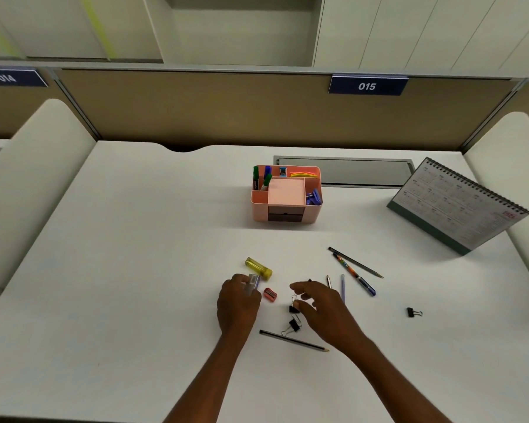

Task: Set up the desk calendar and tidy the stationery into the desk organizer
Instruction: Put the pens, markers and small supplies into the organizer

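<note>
- Stationery case (252, 282) clamped in left hand (237, 303) fingers, half protruding; could slip.
- Right hand (321, 303) fingers apart above binder clip (293, 308); snatching may scatter sharpener (270, 294).

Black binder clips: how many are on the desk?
3 binder clips: one beside the right hand, one just nearer, one alone far right. The hand may hide another.

Pink organizer (258, 209), yellow highlighter (258, 268), red sharpener (270, 294), white desk (135, 239).
</note>
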Demonstrator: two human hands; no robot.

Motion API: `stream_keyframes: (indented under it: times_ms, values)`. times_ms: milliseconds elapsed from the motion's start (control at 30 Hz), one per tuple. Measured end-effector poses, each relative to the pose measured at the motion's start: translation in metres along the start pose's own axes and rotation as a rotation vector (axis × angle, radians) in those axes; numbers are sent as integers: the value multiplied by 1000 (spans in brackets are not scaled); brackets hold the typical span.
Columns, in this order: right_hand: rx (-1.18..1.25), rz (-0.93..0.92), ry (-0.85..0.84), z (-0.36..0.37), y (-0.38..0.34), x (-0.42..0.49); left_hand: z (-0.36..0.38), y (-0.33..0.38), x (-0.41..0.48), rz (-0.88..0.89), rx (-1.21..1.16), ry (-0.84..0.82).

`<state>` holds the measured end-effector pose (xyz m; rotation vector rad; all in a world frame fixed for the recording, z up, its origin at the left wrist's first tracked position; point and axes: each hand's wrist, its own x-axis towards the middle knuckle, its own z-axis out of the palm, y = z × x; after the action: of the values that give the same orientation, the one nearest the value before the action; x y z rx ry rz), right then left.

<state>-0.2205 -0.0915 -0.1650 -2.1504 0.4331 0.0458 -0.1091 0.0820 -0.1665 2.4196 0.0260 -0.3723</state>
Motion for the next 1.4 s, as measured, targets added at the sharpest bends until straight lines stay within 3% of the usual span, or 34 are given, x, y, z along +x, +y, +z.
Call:
stream_keyframes:
  times_ms: [200, 400, 667, 833, 1133, 1267, 1333, 1400]
  values:
    - [112, -13, 43, -7, -16, 16, -9, 8, -6, -106, -338, -78]
    - [63, -142, 81, -20, -42, 37, -19, 31, -11, -112, -817, -437]
    - [13, -170, 226, -42, -62, 67, -20, 55, 3, -130, -1069, -469]
    - [-4, -224, 128, -60, -77, 85, -15, 70, 22, -153, -1127, -418]
    - [-70, -300, -21, -108, -96, 130, -11, 102, 60, -168, -1212, -520]
    - [-206, -384, 64, -129, -103, 160, 2, 113, 70, -118, -997, -457]
    - [-273, -375, 130, -139, -107, 183, 14, 115, 75, -77, -687, -371]
    - [-345, -377, 179, -145, -111, 207, 30, 111, 80, 127, -255, -315]
